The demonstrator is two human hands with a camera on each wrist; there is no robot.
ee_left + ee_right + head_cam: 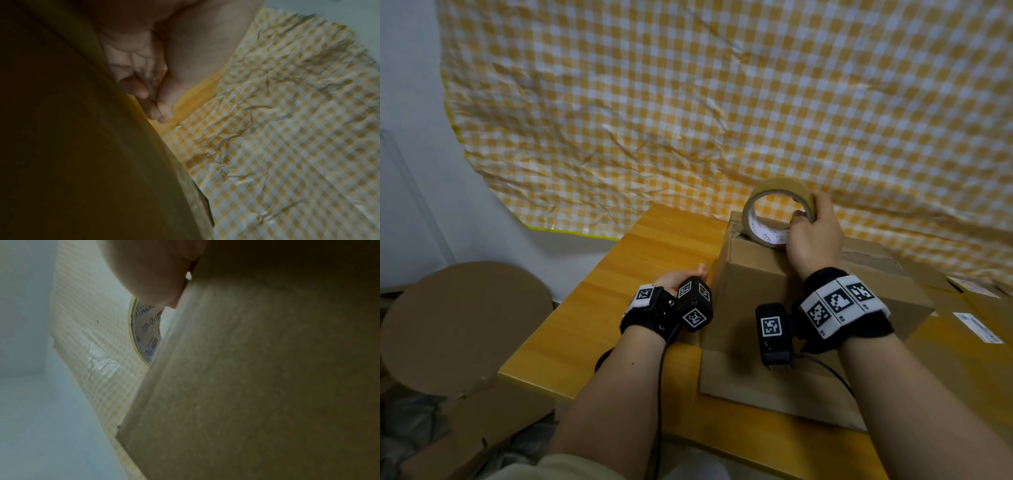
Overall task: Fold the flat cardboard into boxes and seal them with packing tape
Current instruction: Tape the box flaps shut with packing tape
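A brown cardboard box [753, 284] stands folded up on the wooden table [640, 260]. A roll of tan packing tape [780, 185] stands on edge on the box's top, near its far left corner. My right hand [803, 214] grips the roll's right side, thumb inside the ring. The right wrist view shows the printed core of the tape roll [146, 331] beyond the box [267, 386]. My left hand [688, 275] rests against the box's left wall. In the left wrist view its fingers [141, 92] lie along the box wall [82, 146] and hold nothing.
A flat cardboard sheet [756, 387] lies under the box at the table's front. Flattened boxes with labels [976, 315] lie to the right. A round cardboard piece [465, 325] stands left of the table. A crumpled yellow checked cloth [722, 102] covers the back.
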